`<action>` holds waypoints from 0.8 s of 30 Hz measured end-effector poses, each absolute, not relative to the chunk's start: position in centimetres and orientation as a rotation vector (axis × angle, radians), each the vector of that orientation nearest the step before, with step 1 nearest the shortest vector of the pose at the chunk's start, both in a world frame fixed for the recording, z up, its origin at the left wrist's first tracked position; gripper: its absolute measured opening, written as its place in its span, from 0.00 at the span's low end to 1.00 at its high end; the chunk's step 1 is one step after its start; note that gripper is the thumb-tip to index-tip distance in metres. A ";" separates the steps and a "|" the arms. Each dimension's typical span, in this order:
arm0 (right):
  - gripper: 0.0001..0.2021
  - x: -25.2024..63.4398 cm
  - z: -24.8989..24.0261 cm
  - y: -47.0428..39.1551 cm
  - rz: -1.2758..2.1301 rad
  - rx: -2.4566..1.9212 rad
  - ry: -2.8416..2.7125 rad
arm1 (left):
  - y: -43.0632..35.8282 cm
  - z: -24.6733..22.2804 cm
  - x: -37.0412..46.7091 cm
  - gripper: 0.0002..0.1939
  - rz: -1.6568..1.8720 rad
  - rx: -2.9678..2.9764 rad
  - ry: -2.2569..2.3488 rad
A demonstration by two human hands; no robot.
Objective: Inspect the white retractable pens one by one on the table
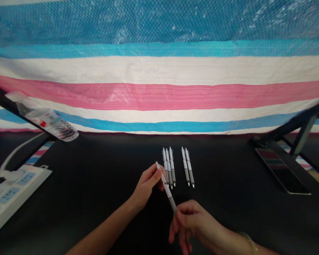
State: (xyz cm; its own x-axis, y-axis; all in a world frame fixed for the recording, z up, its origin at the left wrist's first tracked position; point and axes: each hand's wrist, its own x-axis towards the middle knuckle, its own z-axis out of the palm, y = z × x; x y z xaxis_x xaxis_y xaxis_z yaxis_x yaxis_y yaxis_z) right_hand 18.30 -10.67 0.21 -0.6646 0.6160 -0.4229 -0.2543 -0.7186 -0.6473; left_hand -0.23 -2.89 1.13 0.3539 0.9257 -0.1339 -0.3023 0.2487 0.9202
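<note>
A white pen with a grey grip (169, 191) is held aslant between both hands. Its upper end is pinched by my left hand (149, 180), thumb on top. My right hand (190, 221) grips the lower, grey end between thumb and forefinger, the other fingers curled loosely below. Just beyond my left hand, a group of three similar pens (172, 164) lies side by side on the black table (117, 159), partly behind the fingers. To their right lie two more such pens (187, 164), tips toward me.
A black phone (281, 171) lies at the right beside a black metal stand (303, 132). At the left are a white power strip (14, 194) with a cable and a clear plastic bottle (53, 124). A striped sheet (159, 95) hangs behind the table.
</note>
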 end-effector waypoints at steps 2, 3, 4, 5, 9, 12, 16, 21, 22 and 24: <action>0.23 18.3 0.1 -10.7 2.397 -0.869 -0.729 | -2.9 1.2 0.0 0.18 0.974 0.930 0.779; 0.23 18.3 0.0 -10.7 2.411 -0.862 -0.711 | -3.0 1.3 0.1 0.18 0.979 0.908 0.763; 0.23 18.3 0.0 -10.7 2.415 -0.857 -0.696 | -3.0 1.3 0.2 0.17 0.990 0.881 0.747; 0.23 18.3 0.0 -10.6 2.410 -0.854 -0.684 | -3.0 1.3 0.3 0.17 1.004 0.852 0.731; 0.22 18.3 0.3 -10.5 2.348 -0.884 -0.671 | -3.0 1.3 0.5 0.14 1.059 0.795 0.695; 0.21 18.2 0.3 -10.5 2.346 -0.891 -0.676 | -3.0 1.3 0.3 0.14 1.089 0.820 0.705; 0.21 18.3 0.3 -10.5 2.353 -0.879 -0.684 | -3.1 1.4 0.3 0.19 1.087 0.886 0.744; 0.19 18.4 0.6 -10.4 2.360 -0.828 -0.691 | -3.3 1.7 0.5 0.33 1.107 0.891 0.791; 0.19 18.4 0.7 -10.3 2.362 -0.814 -0.687 | -3.2 1.7 0.5 0.32 1.115 0.898 0.805; 0.19 18.5 0.9 -10.2 2.374 -0.784 -0.677 | -3.1 1.7 0.3 0.29 1.127 0.922 0.829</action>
State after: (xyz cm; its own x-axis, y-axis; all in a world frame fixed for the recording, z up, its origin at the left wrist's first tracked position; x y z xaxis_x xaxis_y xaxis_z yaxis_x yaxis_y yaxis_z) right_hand 18.48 -10.19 0.86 -0.6819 0.6268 -0.3769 -0.3335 -0.7251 -0.6024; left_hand 0.26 -3.06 1.70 0.2300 0.9696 -0.0832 -0.3687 0.1659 0.9146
